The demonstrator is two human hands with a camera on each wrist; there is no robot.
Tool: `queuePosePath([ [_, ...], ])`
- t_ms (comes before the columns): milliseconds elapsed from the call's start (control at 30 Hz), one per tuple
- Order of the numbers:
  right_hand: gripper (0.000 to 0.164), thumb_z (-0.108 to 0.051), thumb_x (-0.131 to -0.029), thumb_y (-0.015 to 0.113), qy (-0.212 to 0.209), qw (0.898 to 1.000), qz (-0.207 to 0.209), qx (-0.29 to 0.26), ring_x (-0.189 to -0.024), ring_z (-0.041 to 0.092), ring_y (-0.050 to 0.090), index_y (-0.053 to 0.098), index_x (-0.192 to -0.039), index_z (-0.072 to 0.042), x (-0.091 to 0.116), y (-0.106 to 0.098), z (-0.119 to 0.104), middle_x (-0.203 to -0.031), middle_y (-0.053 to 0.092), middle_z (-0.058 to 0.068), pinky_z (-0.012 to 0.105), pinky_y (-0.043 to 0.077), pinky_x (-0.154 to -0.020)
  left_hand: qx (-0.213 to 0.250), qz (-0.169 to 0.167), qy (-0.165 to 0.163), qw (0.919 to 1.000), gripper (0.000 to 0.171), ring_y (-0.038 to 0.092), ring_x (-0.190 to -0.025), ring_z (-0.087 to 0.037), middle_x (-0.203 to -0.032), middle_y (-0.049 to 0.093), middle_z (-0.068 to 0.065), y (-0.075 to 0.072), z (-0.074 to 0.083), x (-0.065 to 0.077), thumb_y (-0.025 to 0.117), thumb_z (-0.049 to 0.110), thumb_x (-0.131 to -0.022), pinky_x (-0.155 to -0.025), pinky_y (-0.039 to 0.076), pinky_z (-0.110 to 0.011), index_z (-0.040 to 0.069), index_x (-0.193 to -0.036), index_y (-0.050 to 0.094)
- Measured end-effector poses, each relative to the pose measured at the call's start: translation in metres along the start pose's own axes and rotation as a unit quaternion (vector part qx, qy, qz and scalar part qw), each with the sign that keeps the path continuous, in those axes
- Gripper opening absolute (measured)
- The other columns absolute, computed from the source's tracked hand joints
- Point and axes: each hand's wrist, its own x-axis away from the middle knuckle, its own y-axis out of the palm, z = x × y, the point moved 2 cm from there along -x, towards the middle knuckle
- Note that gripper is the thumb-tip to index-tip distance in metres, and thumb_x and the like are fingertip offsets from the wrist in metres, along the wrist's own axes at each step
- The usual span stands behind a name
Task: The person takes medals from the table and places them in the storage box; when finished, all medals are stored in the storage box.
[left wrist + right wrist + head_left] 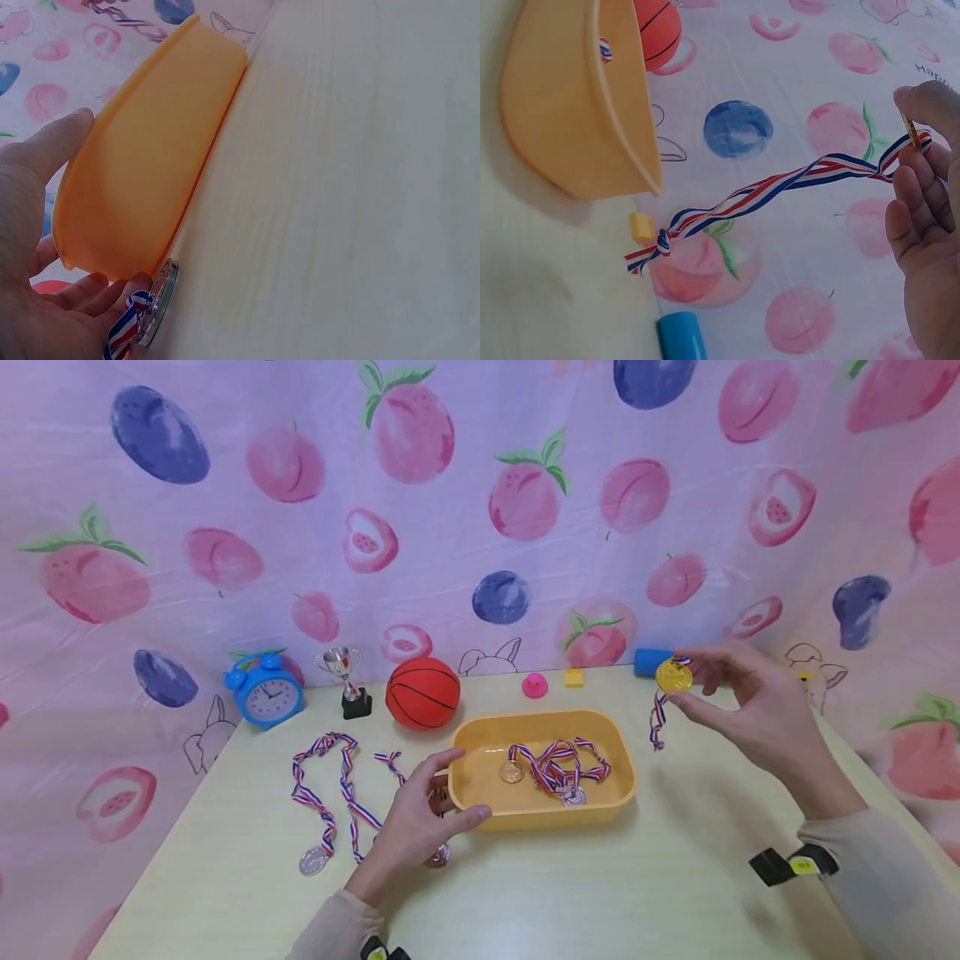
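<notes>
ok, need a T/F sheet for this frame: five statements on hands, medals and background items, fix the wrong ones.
1. The right hand holds a gold medal. True.
2. The left hand touches the yellow basin. True.
3. The gold medal's strap lies inside the yellow basin. False: its striped ribbon hangs in the air outside.
4. No medals are in the yellow basin. False: a copper-coloured medal and a silver-coloured one lie in it.
5. In the head view, the trophy stands between the blue clock and the red ball. True.
</notes>
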Motion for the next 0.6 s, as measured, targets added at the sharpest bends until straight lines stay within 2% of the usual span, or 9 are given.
queuePosePath([
  [200, 0.055, 0.011, -0.088, 0.088, -0.026, 0.999, -0.002, -0.031, -0.101, 0.018, 0.060, 0.075, -0.139, -0.005, -0.015, 0.006, -0.015, -0.112, 0.067, 0.004, 0.009, 0.055, -0.095, 0.001, 0.002, 0.002, 1.0000, 0.089, 0.068, -0.131, -0.033, -0.159, 0.057, -0.011, 0.000, 0.000, 0.000, 0.097, 0.027, -0.091, -0.108, 0.063, -0.043, 0.022, -0.166, 0.049],
  [400, 0.056, 0.011, -0.089, 0.088, -0.042, 0.998, 0.000, -0.046, -0.099, 0.017, 0.062, 0.074, -0.141, -0.005, -0.023, 0.017, -0.021, -0.115, 0.068, 0.002, 0.012, 0.058, -0.088, 0.006, 0.000, 0.006, 1.0000, 0.091, 0.068, -0.131, -0.033, -0.159, 0.056, -0.012, 0.000, -0.001, 0.000, 0.097, 0.030, -0.090, -0.108, 0.063, -0.043, 0.021, -0.166, 0.049],
  [600, 0.054, 0.010, -0.090, 0.087, -0.048, 0.997, -0.007, -0.062, -0.099, 0.016, 0.062, 0.074, -0.141, -0.004, -0.029, 0.030, -0.030, -0.114, 0.068, 0.001, 0.012, 0.059, -0.087, 0.008, 0.000, 0.006, 0.9999, 0.090, 0.068, -0.130, -0.033, -0.159, 0.057, -0.012, 0.000, -0.001, -0.001, 0.097, 0.028, -0.090, -0.107, 0.063, -0.042, 0.021, -0.166, 0.049],
])
